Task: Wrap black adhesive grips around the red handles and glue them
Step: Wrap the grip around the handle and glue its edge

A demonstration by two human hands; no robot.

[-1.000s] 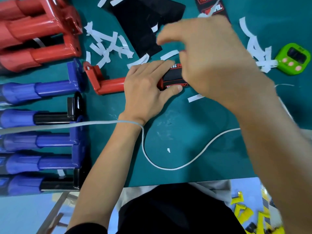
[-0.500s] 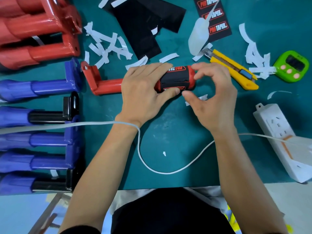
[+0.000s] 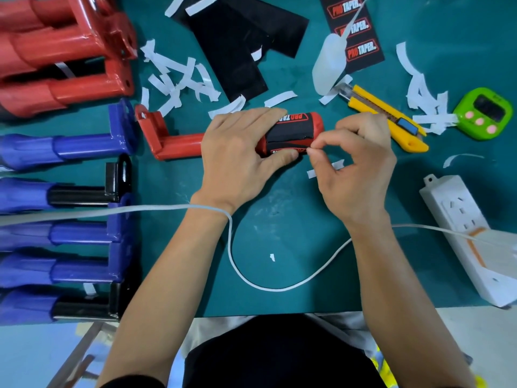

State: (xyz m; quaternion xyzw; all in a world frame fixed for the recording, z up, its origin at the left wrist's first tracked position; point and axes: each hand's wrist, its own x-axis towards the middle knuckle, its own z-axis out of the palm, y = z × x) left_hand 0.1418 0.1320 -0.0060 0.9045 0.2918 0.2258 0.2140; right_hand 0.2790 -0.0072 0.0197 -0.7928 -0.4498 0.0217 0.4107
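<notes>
Left hand (image 3: 237, 152) lies over the middle of the red handle (image 3: 179, 141). Its fingers are stretched along the top and its thumb is tucked against the lower edge, so the handle is clamped down on the green mat (image 3: 279, 219). Right hand (image 3: 361, 169) is closed to a fine pinch, with thumb and forefinger tips meeting at the lower right corner of the black grip (image 3: 288, 133). The other fingers are curled loosely above the mat. What the pinch holds looks like the grip's own edge, though it could be a thin backing strip; the spot is too small to tell.

The grip is wrapped round the handle's right end, with red plastic showing past it. The handle lies lengthwise near the mat's centre, its bracket end pointing left.

Red lettering on the grip reads "PRO TA", upside down, before the left fingers cover the rest. At the top of the mat a black sticker sheet (image 3: 363, 49) carries "PRO TAPER." three times in red-outlined labels. A translucent glue bottle (image 3: 327, 65) lies over the sheet's left edge. A yellow utility knife (image 3: 386, 119) lies just beyond the right hand, and a green timer (image 3: 481, 113) sits further right; its display cannot be read.
</notes>
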